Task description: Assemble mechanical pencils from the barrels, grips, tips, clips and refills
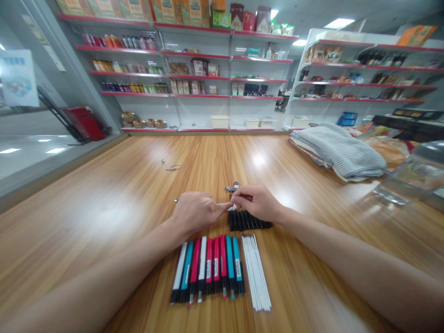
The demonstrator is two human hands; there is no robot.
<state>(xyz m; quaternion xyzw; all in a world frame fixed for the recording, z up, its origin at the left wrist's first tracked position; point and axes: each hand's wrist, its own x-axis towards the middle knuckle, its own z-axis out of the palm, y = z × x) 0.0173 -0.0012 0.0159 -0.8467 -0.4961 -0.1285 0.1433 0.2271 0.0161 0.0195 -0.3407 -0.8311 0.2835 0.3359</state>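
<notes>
My left hand (194,212) is closed around a thin white pen refill (223,204), whose end shows past the fingers. At that end the fingertips of my right hand (256,202) are pinched together; whatever is between them is too small to make out. Below the right hand lies a row of short black pen parts (249,221), with small pale pieces (233,208) just behind it. Nearer me are several pen barrels (208,266) in white, blue and pink with black ends. To their right, white pen refills (256,273) lie side by side.
Small metal pieces (232,187) lie beyond my hands. A thin loop (173,167) rests on the wooden table (104,259) at far left. Folded striped cloth (347,150) and a clear container (409,173) stand at right. Stocked shelves (197,95) line the back.
</notes>
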